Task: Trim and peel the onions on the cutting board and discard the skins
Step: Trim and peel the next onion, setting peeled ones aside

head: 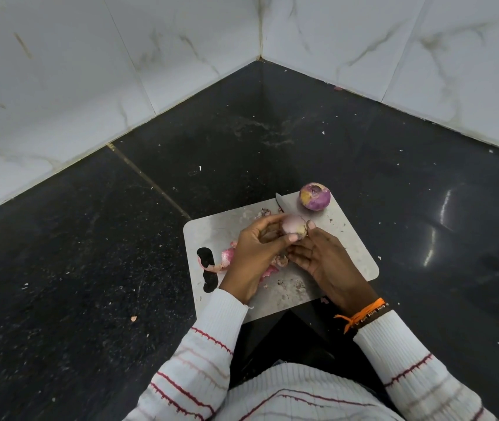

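A flat, pale grey rectangular cutting board [345,238] with rounded corners and a slot handle at its left end lies on the black, speckled stone bench [90,268], which fits into a corner of white marble-patterned wall tiles [394,41]. Above the middle of the board, the person's left hand [257,253] grips a small, pale pink, partly peeled onion [294,225], its fingers [272,221] curled over the far side and the thumb pressed against the near side. The right hand [321,256] meets the same onion from the right, its thumb tip touching the yellowish end of the onion; its other fingers lie loosely curled below, and whether they pinch a piece of skin cannot be told. A second round onion, purple with a yellow patch and a trimmed top [315,196], sits at the far right corner of the board, apart from the hands. The pointed tip of a steel knife blade [281,202] shows just beyond the left hand, left of that purple onion; the rest of the knife is hidden. Curled pink onion skins [227,258] lie on the board beside the slot handle and under the left hand, with smaller scraps [264,212] near the blade. Both arms wear white ribbed sleeves with thin red stripes [208,344], and an orange thread band [360,314] circles the right wrist.
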Demonstrator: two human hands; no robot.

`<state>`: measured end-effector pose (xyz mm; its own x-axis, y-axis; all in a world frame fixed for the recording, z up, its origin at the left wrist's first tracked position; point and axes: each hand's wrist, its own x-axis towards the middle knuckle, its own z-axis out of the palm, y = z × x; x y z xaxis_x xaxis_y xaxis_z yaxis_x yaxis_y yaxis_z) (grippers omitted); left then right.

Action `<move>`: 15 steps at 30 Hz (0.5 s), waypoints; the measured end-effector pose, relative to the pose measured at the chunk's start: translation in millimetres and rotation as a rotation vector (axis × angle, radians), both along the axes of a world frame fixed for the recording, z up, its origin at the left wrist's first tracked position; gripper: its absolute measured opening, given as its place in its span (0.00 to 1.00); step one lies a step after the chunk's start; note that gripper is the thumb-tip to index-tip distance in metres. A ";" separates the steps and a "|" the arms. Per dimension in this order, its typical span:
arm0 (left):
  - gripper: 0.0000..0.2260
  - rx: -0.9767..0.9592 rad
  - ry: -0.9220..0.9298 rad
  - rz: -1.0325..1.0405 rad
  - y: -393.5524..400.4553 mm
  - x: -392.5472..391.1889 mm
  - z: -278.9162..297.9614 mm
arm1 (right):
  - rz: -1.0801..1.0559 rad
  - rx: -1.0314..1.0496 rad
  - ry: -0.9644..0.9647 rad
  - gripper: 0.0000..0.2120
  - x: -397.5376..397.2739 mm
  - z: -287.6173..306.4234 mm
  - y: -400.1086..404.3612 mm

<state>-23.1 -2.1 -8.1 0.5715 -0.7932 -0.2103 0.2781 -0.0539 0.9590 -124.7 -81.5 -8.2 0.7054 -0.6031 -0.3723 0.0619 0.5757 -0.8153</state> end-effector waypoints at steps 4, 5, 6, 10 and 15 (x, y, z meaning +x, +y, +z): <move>0.15 0.074 -0.114 0.050 1.3 0.5 2.4 | -0.034 -0.357 0.240 0.10 -1.1 -7.7 -2.8; 0.15 0.091 -0.143 0.054 1.7 0.9 2.5 | -0.072 -0.507 0.311 0.09 -1.6 -9.4 -5.0; 0.16 0.105 -0.170 0.056 2.0 1.1 2.5 | -0.105 -0.631 0.344 0.09 -2.1 -9.4 -6.5; 0.16 0.131 -0.262 0.094 1.8 2.2 4.1 | -0.170 -0.912 0.325 0.08 -1.0 -2.1 -4.8; 0.16 0.134 -0.358 0.082 2.0 3.0 8.1 | -0.223 -1.029 0.300 0.07 -2.0 -0.1 -2.2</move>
